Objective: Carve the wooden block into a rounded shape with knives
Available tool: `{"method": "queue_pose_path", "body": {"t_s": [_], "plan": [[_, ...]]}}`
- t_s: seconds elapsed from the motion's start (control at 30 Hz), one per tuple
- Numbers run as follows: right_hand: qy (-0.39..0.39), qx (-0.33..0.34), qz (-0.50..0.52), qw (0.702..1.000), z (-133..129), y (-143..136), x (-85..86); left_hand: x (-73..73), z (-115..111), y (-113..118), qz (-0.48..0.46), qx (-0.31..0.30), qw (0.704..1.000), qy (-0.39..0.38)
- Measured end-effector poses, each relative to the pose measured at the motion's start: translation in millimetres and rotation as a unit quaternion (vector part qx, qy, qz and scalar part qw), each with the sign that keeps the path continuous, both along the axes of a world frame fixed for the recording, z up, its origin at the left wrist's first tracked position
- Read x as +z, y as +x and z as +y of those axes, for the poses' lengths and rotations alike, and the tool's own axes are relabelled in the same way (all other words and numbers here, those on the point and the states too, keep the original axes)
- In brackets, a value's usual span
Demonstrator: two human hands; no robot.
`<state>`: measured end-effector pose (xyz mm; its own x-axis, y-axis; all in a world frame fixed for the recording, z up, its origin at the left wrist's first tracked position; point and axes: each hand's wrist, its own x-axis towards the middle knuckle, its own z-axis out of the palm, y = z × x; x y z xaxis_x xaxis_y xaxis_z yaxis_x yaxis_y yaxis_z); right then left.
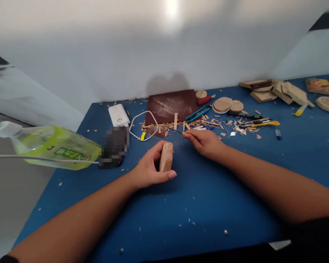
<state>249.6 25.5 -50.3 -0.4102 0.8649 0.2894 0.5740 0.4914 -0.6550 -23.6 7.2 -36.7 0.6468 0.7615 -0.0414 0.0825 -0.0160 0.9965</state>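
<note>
A slip is the worry here

From where I stand, the block [166, 157] is in front of the brown sheet [171, 106], upright with a slight lean, grasped between the thumb and fingers of the left hand [150, 164]. The right hand [205, 142], in front of the sheet's right corner, pinches a thin tool [177, 130] that points left, along the sheet's front edge. Tool and block are apart. I can't make out how sharp that tip is; if it is keen, a skid off the wood could nick the exposed left thumb. The grip looks light to me, so a hard push might twist the block loose.

Clutter is the other hazard. At the sheet's front left corner, a cable [157, 126] loops over the counter [208, 208]; a snag could drag the power bank [118, 115]. By the sheet's right edge, beside shavings [185, 126], lies a blue cutter [199, 113], where a careless reach might meet its blade, if that is out.
</note>
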Motion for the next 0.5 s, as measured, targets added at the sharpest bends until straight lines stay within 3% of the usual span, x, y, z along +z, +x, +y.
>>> {"method": "queue_pose_path", "body": {"t_s": [0.23,0.5], "plan": [[0.058,0.122,0.027,0.990,-18,-7,5.0,2.2,-3,3,0.016,0.010,1.000,0.002],[0.064,0.072,-0.034,0.995,-9,-4,7.1,3.9,3,4,0.025,0.026,0.999,-0.006]]}}
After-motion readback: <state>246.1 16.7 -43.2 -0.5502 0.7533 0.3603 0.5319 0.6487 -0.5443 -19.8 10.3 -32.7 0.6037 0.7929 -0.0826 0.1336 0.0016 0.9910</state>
